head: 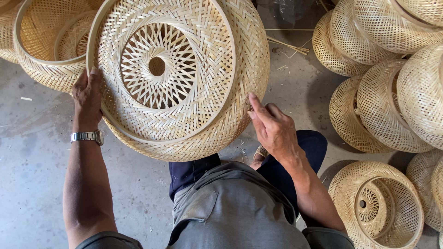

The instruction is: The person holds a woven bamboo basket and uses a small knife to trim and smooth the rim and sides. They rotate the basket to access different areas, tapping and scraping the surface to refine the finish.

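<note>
Large woven bamboo basket (177, 76) stands tilted on the concrete floor (32, 152), its open mouth toward the camera, in front of the person's knees. Left hand (87, 99) grips the basket's rim hoop, fingers wrapped over it. Right hand (272, 127) lies against the basket's outer wall, fingers pressed together. Judged light, springy, open weave easily crushed; best held by the stiff rim. More baskets (383, 106) lie stacked right of it.

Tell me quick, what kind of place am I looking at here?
Most likely a basket-weaving workshop. The left hand and right hand hold a large woven bamboo basket, many similar baskets are piled alongside, and loose bamboo strips lie on the bare concrete floor.
</note>
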